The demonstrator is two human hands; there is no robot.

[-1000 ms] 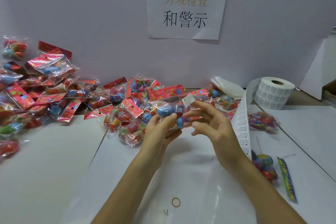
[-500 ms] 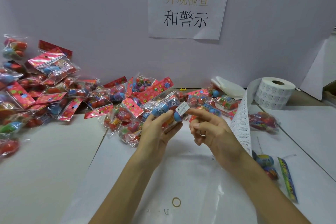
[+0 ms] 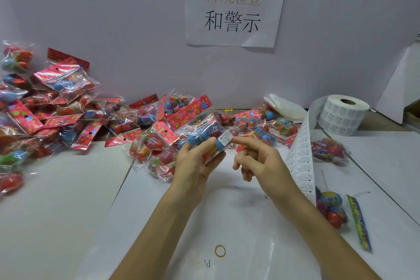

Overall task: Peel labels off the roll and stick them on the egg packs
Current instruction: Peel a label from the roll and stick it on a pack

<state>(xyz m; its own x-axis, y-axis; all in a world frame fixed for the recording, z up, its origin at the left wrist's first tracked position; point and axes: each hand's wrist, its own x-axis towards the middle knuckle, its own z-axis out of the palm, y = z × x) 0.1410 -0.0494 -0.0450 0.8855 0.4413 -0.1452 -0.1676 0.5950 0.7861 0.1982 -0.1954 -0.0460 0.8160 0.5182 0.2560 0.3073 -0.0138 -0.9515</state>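
Egg packs clear with red flowered headers; label roll white, black-printed.

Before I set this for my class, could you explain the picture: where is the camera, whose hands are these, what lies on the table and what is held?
There is one view, from a camera worn on a person's head, looking down at their bare hands. The left hand grips a clear egg pack bearing a white label. The right hand holds nothing; its forefinger points at that label. On the white table lie a heap of egg packs, a label roll and its loose strip.
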